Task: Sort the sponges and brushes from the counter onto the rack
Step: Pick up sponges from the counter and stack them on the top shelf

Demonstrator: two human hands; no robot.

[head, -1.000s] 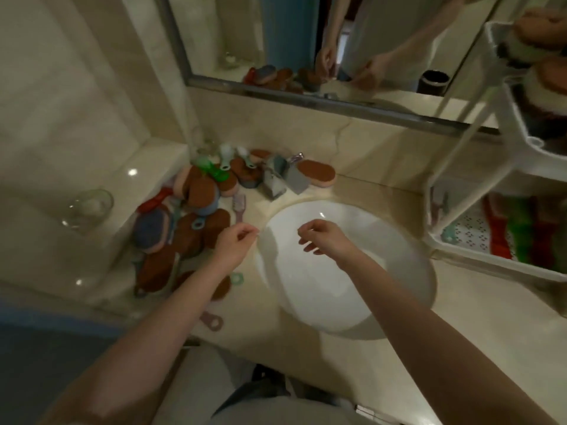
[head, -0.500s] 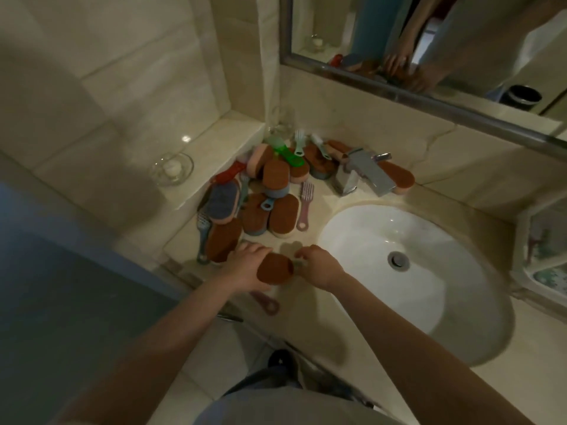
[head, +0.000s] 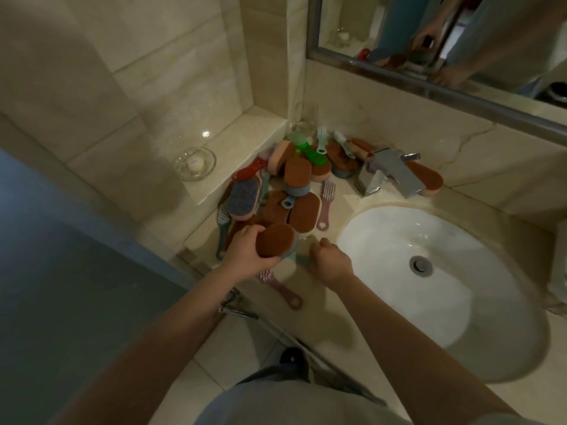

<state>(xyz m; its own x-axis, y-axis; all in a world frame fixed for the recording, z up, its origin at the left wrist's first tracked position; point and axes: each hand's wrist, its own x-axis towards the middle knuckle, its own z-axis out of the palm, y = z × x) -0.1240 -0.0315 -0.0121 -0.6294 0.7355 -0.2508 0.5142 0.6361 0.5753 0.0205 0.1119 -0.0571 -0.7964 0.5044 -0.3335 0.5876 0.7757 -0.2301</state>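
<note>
Brown-topped oval sponge (head: 276,240) on a blue-grey base sits clamped in the grip of the left hand (head: 245,253), over the front of the marble table (head: 310,305). It looks light and squashy, and its long edges suit holding. The right hand (head: 333,262) curls beside a teal handle (head: 299,261); whether its grip has it, I cannot tell. A round glass dish (head: 211,162) on the ledge (head: 245,130) holds a small white lump.
</note>
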